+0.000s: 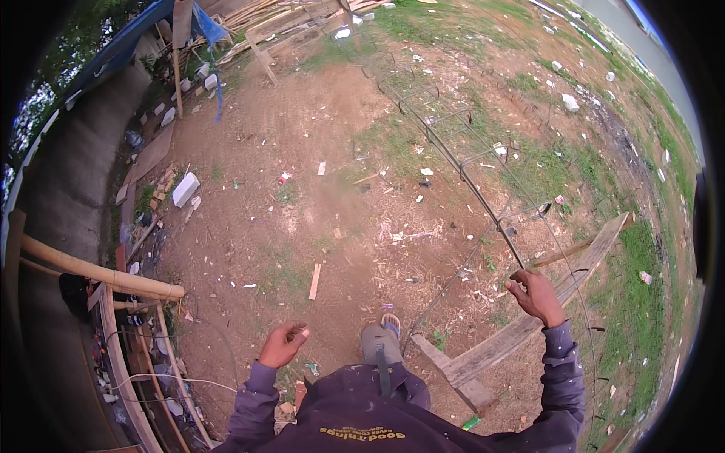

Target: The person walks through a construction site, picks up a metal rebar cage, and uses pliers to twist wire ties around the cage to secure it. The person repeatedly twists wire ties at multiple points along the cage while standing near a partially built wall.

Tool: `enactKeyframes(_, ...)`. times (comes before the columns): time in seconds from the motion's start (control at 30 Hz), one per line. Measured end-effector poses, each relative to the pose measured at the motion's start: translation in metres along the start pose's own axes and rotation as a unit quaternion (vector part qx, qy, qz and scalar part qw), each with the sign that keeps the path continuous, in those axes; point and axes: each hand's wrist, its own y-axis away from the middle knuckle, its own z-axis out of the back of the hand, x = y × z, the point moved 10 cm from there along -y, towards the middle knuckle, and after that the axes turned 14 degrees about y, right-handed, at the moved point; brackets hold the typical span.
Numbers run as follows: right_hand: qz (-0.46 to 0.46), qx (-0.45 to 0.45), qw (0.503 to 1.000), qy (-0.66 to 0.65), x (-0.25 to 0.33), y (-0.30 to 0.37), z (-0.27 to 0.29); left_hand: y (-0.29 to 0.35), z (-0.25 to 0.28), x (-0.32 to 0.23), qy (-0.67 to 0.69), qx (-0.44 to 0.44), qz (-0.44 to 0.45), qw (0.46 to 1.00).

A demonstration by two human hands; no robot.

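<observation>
A long rebar cage (476, 189), made of thin dark bars with bent square stirrups, stretches from the far middle toward me on the right. The fingers of my right hand (538, 297) are curled round its near end, above a wooden plank. My left hand (282, 344) is in the air to the left of my body, its fingers loosely bent and apart, with nothing in it. Under the cage's near end stands the rough wooden plank support (513, 338), like a low bench. Some of the bar is hidden by my right hand.
Bamboo poles (106, 272) and upright boards form a frame at the left. A white block (185, 189) lies near the grey wall (75, 166). A small wood strip (314, 281) and litter dot the bare soil. Stacked timber (294, 26) and a blue tarp (208, 26) are far off.
</observation>
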Motion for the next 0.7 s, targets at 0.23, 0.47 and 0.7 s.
enactKeyframes(0.23, 0.018, -0.035, 0.996, -0.079, 0.046, -0.190, -0.027, -0.193, 0.002, -0.056, -0.003, 0.105, -0.042, 0.994)
enactKeyframes(0.47, -0.062, -0.118, 0.963, -0.234, 0.087, -0.436, -0.055, -0.412, 0.112, 0.055, -0.174, -0.100, 0.128, 0.971)
enactKeyframes(0.7, -0.028, -0.015, 0.926, -0.376, 0.211, -0.699, -0.070, -0.484, 0.161, 0.185, 0.222, -0.169, 0.366, 0.888)
